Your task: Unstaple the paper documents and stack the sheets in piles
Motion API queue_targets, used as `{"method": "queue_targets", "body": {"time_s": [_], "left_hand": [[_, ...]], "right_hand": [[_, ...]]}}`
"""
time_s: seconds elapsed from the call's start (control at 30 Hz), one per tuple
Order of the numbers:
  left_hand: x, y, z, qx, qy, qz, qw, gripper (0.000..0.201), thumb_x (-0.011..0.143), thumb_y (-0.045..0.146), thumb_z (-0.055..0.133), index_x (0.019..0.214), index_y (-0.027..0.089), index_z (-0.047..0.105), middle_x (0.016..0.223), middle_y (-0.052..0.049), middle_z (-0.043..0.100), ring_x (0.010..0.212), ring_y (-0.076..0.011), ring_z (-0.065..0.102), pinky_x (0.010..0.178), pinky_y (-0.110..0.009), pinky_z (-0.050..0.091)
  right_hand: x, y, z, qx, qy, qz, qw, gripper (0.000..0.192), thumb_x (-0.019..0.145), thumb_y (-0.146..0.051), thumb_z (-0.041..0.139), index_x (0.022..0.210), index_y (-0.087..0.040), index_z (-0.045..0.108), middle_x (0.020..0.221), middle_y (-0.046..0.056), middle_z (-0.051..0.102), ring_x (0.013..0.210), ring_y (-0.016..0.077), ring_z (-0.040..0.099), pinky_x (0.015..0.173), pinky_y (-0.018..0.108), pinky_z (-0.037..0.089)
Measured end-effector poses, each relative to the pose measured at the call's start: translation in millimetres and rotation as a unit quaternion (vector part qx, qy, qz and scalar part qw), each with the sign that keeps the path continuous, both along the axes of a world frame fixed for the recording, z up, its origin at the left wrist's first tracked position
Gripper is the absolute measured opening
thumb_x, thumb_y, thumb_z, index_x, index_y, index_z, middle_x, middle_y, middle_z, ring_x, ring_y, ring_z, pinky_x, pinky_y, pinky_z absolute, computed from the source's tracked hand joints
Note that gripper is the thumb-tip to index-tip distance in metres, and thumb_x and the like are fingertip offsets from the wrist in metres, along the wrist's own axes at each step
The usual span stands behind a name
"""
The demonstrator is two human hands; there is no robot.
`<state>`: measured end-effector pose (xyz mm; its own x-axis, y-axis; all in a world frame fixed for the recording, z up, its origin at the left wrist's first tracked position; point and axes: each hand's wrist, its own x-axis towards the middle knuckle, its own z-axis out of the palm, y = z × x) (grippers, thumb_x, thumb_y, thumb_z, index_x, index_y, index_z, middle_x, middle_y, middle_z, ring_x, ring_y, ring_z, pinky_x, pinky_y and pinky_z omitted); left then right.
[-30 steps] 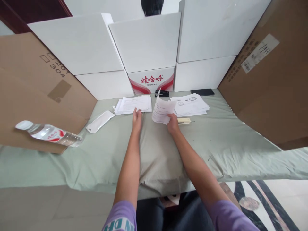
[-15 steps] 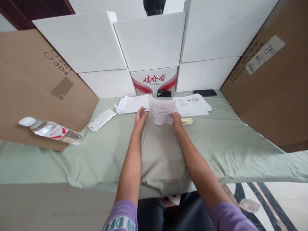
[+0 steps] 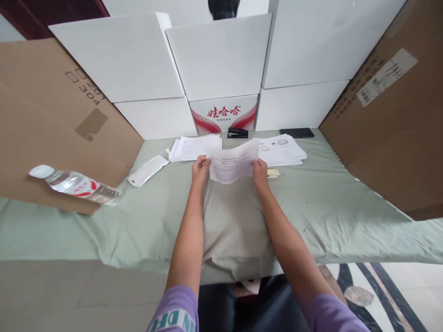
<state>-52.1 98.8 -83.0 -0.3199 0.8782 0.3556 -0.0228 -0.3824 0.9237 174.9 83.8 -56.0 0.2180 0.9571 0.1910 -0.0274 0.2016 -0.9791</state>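
One printed sheet [image 3: 232, 164], maybe several, bows above the bench [image 3: 148, 221], side edges clamped in left hand [image 3: 200, 170] and right hand [image 3: 260, 173] fingers, likely light, floppy, crease-prone, best held there.

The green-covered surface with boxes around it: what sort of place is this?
Probably an improvised indoor paperwork desk: paper stacks and a stapler lie on the green cloth, and boxes wall in its back and sides.
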Motion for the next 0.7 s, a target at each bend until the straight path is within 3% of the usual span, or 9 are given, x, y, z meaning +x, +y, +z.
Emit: {"method": "queue_targets", "body": {"time_s": [0.2, 0.5, 0.7], "left_hand": [[1, -6, 7.5, -0.004, -0.074, 0.047, 0.996, 0.053, 0.067, 0.064, 0.081, 0.081, 0.020, 0.056, 0.066, 0.005, 0.053, 0.062, -0.0094, 0.053, 0.063, -0.021, 0.044], [4, -11, 13.0, 0.012, -0.060, 0.027, 0.998, 0.057, 0.063, 0.058, 0.086, 0.099, 0.019, 0.064, 0.094, -0.006, 0.073, 0.088, -0.0163, 0.069, 0.086, -0.028, 0.052], [-1, -9, 3.5, -0.019, -0.027, 0.002, 0.999, 0.055, 0.062, 0.057, 0.086, 0.094, 0.015, 0.072, 0.093, -0.009, 0.075, 0.087, -0.0199, 0.070, 0.083, -0.031, 0.055]], "right_hand": [[6, 2, 4.5, 0.052, -0.011, 0.013, 0.999, 0.014, 0.074, -0.032, 0.056, 0.076, -0.019, 0.060, 0.072, -0.002, 0.054, 0.075, 0.0162, 0.047, 0.071, 0.028, 0.040], [9, -6, 13.1, 0.093, -0.047, 0.030, 0.994, 0.015, 0.076, -0.033, 0.055, 0.072, -0.020, 0.059, 0.069, -0.001, 0.052, 0.071, 0.0155, 0.048, 0.066, 0.028, 0.040], [2, -13, 8.9, 0.119, -0.087, 0.022, 0.989, 0.017, 0.078, -0.031, 0.048, 0.074, -0.020, 0.060, 0.074, 0.002, 0.057, 0.075, 0.0175, 0.053, 0.072, 0.029, 0.044]]}}
